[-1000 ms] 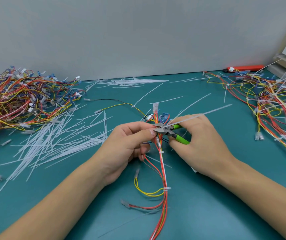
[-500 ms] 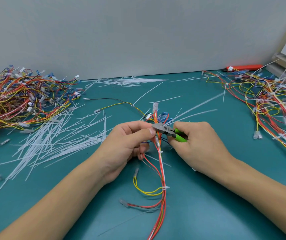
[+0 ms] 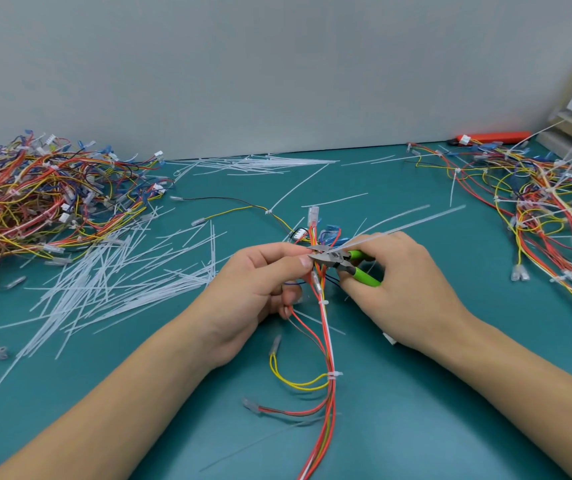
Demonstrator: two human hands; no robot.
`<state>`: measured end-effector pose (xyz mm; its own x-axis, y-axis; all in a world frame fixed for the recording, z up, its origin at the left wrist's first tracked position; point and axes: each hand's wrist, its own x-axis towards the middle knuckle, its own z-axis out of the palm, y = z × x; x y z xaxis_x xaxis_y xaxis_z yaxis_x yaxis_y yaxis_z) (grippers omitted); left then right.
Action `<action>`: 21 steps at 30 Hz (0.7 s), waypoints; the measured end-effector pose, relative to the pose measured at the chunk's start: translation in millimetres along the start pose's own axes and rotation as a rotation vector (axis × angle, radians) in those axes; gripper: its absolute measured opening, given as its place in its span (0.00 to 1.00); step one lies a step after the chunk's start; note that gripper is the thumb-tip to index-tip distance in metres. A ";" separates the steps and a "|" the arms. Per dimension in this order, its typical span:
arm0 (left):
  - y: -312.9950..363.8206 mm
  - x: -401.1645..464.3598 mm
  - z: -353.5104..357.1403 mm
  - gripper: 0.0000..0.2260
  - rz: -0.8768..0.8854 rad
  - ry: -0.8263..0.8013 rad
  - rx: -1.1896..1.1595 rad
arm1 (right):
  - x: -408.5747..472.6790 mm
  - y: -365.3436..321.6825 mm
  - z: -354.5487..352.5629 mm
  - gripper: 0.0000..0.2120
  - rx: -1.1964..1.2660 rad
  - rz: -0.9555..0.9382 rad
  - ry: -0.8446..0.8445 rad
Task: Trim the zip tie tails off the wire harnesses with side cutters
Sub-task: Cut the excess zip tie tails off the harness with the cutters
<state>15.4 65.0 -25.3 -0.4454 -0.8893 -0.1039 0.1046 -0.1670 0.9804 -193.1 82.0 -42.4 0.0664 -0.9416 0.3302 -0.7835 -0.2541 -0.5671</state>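
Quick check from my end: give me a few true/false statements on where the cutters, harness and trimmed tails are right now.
1. The right hand holds the green-handled side cutters. True.
2. The left hand rests flat on the table. False: it pinches the wire harness.
3. The loose cut zip tie tails lie mostly to the left. True.
4. The cutters' handles are orange. False: green.
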 end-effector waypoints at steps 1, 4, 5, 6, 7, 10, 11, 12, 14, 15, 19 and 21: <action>-0.4 0.2 -0.3 0.06 0.002 -0.005 0.001 | -0.3 0.3 0.2 0.12 0.007 0.000 0.009; -1.3 0.4 -0.7 0.06 0.015 -0.015 0.014 | 0.2 0.4 0.7 0.10 0.011 -0.006 0.018; -1.5 0.5 -0.7 0.06 0.018 -0.017 0.017 | 0.5 0.6 0.7 0.10 0.012 -0.005 0.018; -1.7 0.8 -0.6 0.06 0.020 -0.018 0.019 | 0.7 0.8 0.6 0.10 0.012 -0.003 0.015; -1.9 0.9 -0.7 0.06 0.022 -0.019 0.020 | 1.0 1.5 0.9 0.09 0.007 -0.004 0.012; -2.2 0.8 -0.9 0.05 0.022 -0.019 0.024 | 1.0 1.4 1.3 0.07 -0.004 -0.010 0.014; -2.2 0.6 -0.9 0.05 0.021 -0.018 0.023 | 0.8 1.1 1.2 0.08 -0.001 -0.009 0.013; -2.2 0.6 -0.9 0.05 0.020 -0.017 0.023 | 0.8 0.7 1.1 0.09 -0.001 -0.006 0.013; -2.0 0.5 -0.8 0.04 0.018 -0.016 0.024 | 0.5 0.7 1.5 0.09 -0.010 -0.005 0.013; -1.9 0.5 -0.8 0.03 0.018 -0.017 0.027 | 0.2 1.0 1.8 0.09 -0.018 -0.006 0.011; -2.0 0.4 -0.1 0.05 0.017 -0.014 0.030 | -0.1 1.3 1.8 0.10 -0.020 -0.008 0.001; -1.7 0.5 0.2 0.05 0.019 -0.011 0.030 | -0.3 1.2 1.7 0.10 -0.025 -0.010 0.004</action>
<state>14.7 64.9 -27.0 -0.4534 -0.8874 -0.0836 0.0868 -0.1373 0.9867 -193.1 81.6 -44.4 0.0718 -0.9382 0.3385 -0.7978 -0.2577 -0.5450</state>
